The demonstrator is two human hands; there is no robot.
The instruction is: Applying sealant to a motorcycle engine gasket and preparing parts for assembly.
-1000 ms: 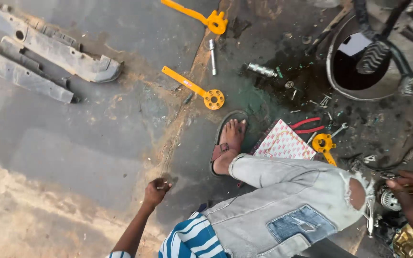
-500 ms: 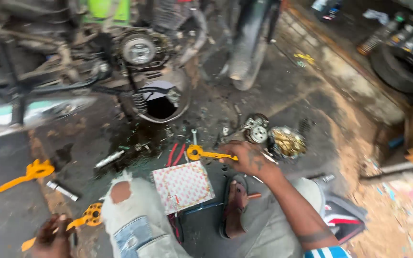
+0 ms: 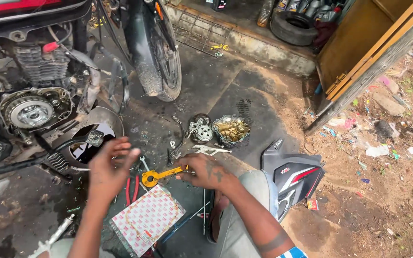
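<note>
Gripping the yellow wrench (image 3: 161,175) by its handle, the right hand (image 3: 205,172) is holding it level above the oily floor (image 3: 244,100); the left hand (image 3: 108,168) is hovering released beside its ring end, over the red pliers (image 3: 132,188).

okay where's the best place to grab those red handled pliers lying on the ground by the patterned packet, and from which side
Probably by the two red handles of the pliers, coming straight down from above. They lie flat between the left hand and the patterned packet, handles slightly parted and pointing toward the person. The yellow tool in the right hand crowds their far end.
</note>
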